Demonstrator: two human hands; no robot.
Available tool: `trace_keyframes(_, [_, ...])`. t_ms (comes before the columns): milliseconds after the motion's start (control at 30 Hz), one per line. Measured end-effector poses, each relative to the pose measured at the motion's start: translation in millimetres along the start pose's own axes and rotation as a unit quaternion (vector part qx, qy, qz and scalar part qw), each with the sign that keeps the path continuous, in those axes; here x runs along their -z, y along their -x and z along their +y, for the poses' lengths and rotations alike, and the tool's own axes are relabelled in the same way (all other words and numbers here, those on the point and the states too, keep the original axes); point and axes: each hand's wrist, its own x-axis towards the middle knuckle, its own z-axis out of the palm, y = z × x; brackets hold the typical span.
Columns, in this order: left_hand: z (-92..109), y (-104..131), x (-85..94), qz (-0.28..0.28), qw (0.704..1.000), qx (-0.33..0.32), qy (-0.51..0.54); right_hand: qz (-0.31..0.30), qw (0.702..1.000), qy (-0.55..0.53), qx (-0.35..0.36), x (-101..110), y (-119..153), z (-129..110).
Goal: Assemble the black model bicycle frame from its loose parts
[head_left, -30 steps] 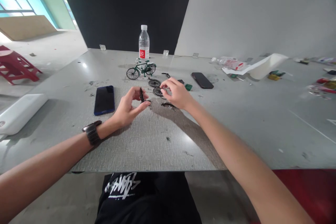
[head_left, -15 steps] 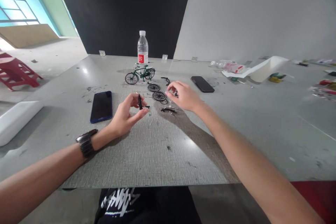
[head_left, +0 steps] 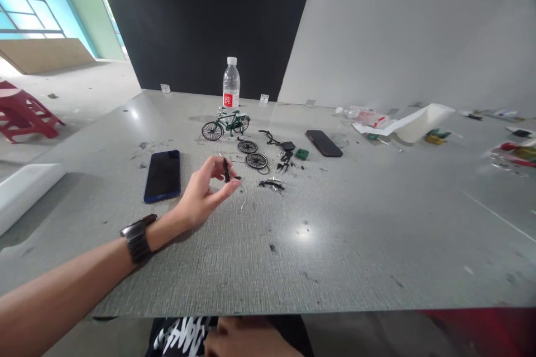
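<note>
My left hand [head_left: 205, 187] is closed on a small black model bicycle part [head_left: 226, 169], held above the table between thumb and fingers. My right hand [head_left: 247, 337] is low at my lap, below the table edge, in front of my dark clothing; its fingers are blurred and partly cut off by the frame. Two loose black spoked wheels [head_left: 257, 160] lie just right of my left hand. Beyond them stands an assembled green model bicycle [head_left: 226, 124]. A black curved part [head_left: 272, 184], more small black pieces [head_left: 285, 160] and a green block [head_left: 302, 154] lie further right.
A blue-edged phone [head_left: 162, 176] lies left of my hand, a dark phone [head_left: 324, 143] to the right. An upright water bottle [head_left: 231, 83] stands behind the bicycle. A white box [head_left: 29, 192] is at far left. A lying bottle [head_left: 366, 116] and white paper [head_left: 422, 122] are at back right.
My right hand has left the loose parts and dropped back to my lap, uncovering small black pieces and the green block. My left hand keeps its hold, nearly still.
</note>
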Motion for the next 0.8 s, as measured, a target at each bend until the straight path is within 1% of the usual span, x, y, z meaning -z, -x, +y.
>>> trace_keyframes(33, [0.2,0.5,0.1,-0.008,1.0,0.001,-0.001,0.04,0.998,-0.015,-0.046,-13.2,-6.6,9.5])
trace_keyframes(67, [0.4,0.9,0.2,-0.014,1.0,0.001,-0.001,0.048,0.995,-0.033,-0.078,-25.1,-12.9,17.8])
trace_keyframes(133, [0.7,1.5,0.3,-0.023,1.0,-0.002,0.001,-0.018,0.988,-0.073,-0.133,-46.0,-23.1,30.4])
trace_keyframes(167, [0.9,1.7,0.3,-0.025,1.0,-0.004,0.001,-0.055,0.983,-0.095,-0.144,-54.7,-26.3,35.1])
trace_keyframes(200, [1.1,1.8,0.2,-0.027,1.0,-0.004,-0.001,-0.073,0.981,-0.116,-0.14,-61.8,-27.8,39.2])
trace_keyframes(267, [1.6,1.9,0.1,-0.026,1.0,-0.004,0.0,-0.023,0.974,-0.146,-0.17,-69.7,-25.2,47.1])
trace_keyframes(300, [2.0,1.8,0.0,-0.026,1.0,-0.003,0.001,0.021,0.97,-0.161,-0.182,-70.6,-21.8,51.2])
trace_keyframes(333, [2.4,1.7,-0.1,-0.027,1.0,-0.003,0.002,0.081,0.963,-0.17,-0.191,-69.9,-17.7,55.4])
trace_keyframes(367, [2.7,1.6,-0.1,-0.028,1.0,-0.004,0.004,0.134,0.958,-0.163,-0.194,-68.3,-14.0,59.5])
trace_keyframes(400, [3.1,1.4,-0.1,-0.031,1.0,-0.004,0.004,0.172,0.956,-0.14,-0.193,-66.8,-11.2,63.0])
trace_keyframes(433, [3.4,1.2,0.0,-0.032,0.999,-0.005,0.004,0.2,0.955,-0.11,-0.19,-66.2,-10.0,65.5])
trace_keyframes(467, [3.6,1.1,0.0,-0.033,0.999,-0.004,0.003,0.209,0.959,-0.077,-0.177,-67.3,-10.7,66.6])
trace_keyframes(533, [3.7,1.0,0.1,-0.033,0.999,0.0,0.003,0.213,0.965,-0.026,-0.15,-76.0,-16.6,64.6])
trace_keyframes(633, [3.3,1.4,0.1,-0.034,0.999,0.007,0.005,0.205,0.971,-0.005,-0.126,-100.8,-29.5,55.3])
trace_keyframes(700, [2.8,1.9,0.0,-0.037,0.999,0.004,0.001,0.213,0.971,0.048,-0.094,-114.2,-34.9,50.5])
trace_keyframes(767, [2.5,2.2,-0.2,-0.038,0.999,0.001,-0.004,0.197,0.974,0.065,-0.092,-115.9,-35.6,48.3])
trace_keyframes(800, [2.4,2.3,-0.3,-0.037,0.999,0.001,-0.005,0.184,0.975,0.063,-0.109,-111.2,-33.8,47.5])
